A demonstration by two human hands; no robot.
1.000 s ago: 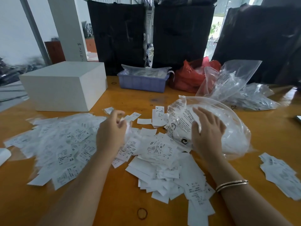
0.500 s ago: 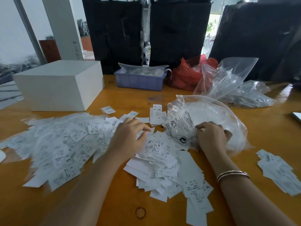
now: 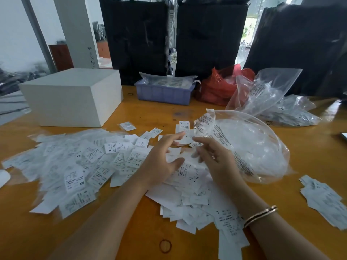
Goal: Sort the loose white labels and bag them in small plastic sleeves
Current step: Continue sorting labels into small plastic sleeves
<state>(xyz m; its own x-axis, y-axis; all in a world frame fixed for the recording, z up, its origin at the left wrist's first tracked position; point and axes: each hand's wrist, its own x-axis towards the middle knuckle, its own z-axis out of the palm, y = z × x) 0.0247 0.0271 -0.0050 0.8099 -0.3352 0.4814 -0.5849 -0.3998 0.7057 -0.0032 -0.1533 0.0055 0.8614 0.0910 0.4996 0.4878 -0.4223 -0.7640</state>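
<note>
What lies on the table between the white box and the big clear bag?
Head view: loose white labels lie scattered between the white box and the clear bag.

My left hand [image 3: 161,162] and right hand [image 3: 216,160] hover, fingers spread, over the heap of white labels [image 3: 90,166] on the bench [image 3: 309,156]. A clear bag [image 3: 253,147] lies just right of them; a white box [image 3: 73,96] sits far left.

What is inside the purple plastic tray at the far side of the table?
The purple tray holds clear plastic sleeves with some dark print, piled above its rim. What lies under that top layer is covered, and the print is too small to read.
</note>
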